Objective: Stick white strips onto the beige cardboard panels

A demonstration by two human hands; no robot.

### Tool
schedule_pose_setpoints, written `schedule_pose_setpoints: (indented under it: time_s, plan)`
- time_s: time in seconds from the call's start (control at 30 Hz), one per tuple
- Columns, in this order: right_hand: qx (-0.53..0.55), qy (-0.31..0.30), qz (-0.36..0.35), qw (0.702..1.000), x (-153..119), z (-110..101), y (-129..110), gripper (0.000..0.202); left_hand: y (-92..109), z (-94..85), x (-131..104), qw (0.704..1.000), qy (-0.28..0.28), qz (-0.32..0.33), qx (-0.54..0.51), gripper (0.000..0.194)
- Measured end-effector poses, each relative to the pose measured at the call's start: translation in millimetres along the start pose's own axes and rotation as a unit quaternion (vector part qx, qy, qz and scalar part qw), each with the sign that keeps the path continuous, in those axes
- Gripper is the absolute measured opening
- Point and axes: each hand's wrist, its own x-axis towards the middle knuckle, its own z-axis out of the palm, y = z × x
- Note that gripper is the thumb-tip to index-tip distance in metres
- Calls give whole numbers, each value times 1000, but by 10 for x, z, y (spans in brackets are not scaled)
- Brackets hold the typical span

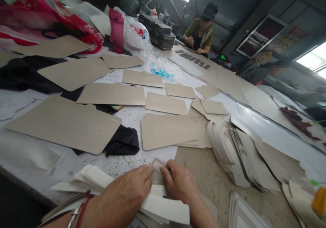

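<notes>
Lowest in frame, my left hand (127, 195) and right hand (179, 183) are meeting at bottom centre, fingertips pinching a small pale card piece (158, 168) between them. I am seeing it lying dead ahead, atop white strips (163, 209), equally near both; long axis unclear.

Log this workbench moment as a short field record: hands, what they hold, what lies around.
left hand: fingers on a small tan card piece, over a white strip stack
right hand: pinches the same piece
table: tan cardboard panels spread out, black cloth, fanned white pieces
background: seated person at far end
</notes>
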Motion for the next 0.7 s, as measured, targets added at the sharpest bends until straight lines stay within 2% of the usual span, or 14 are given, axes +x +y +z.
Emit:
schedule_pose_setpoints:
  time_s: [0.17,0.33,0.53,0.7]
  plan:
    - [-12,-10,13,1000,1,-8,-27,22,-50,2,23,997,45,31,47,53]
    - [-24,-17,22,999,16,-11,-53,22,-33,-35,35,998,28,33,39,56]
    - [-38,-20,27,999,24,-10,-75,22,-14,-68,68,999,-23,22,39,56]
    - [-42,-25,32,998,23,-22,-93,24,-19,-85,86,999,-2,25,30,59]
